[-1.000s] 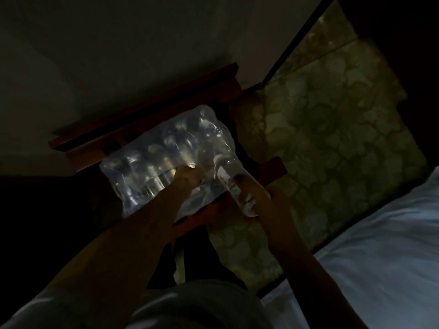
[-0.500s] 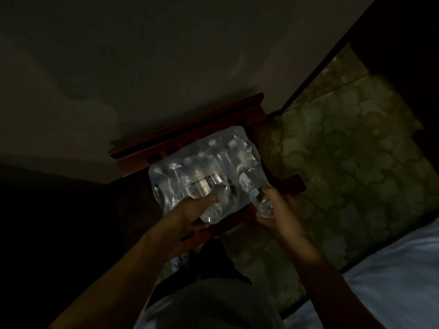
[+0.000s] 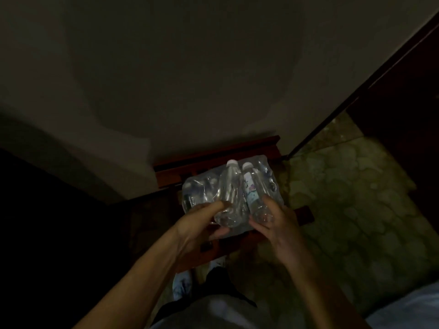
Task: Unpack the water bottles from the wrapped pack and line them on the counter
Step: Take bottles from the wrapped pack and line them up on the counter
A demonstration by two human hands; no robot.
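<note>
The pack (image 3: 213,191) is lying on a dark red wooden stand (image 3: 213,160) by the wall (image 3: 190,67); its clear wrap is holding several water bottles, dim shapes only, so their number cannot be told; the near end of the wrap is looking loose, though the gloom is making this hard to judge. Two bottles are being held above the pack, both tilted with their white caps pointing away towards the wall; the left bottle (image 3: 229,195) is clear and showing no label from here; the right bottle (image 3: 252,193) is showing a pale label with dark and bluish marks, too blurred to read; the two are lying just beside each other, nearly touching along their sides. The left hand (image 3: 202,224) is gripping the left bottle near its base, thumb over the top and fingers curling underneath; the right hand (image 3: 275,222) is gripping the base of the right bottle, fingers wrapped round it. Whether water is filling either bottle is hard to make out in this light. The stand's lower parts are being hidden by the pack and the forearms; beyond it, a mottled greenish floor (image 3: 356,198) is spreading to the right; a pale sheet (image 3: 408,307) is being cut off at the lower right corner; the left side is sinking into black.
</note>
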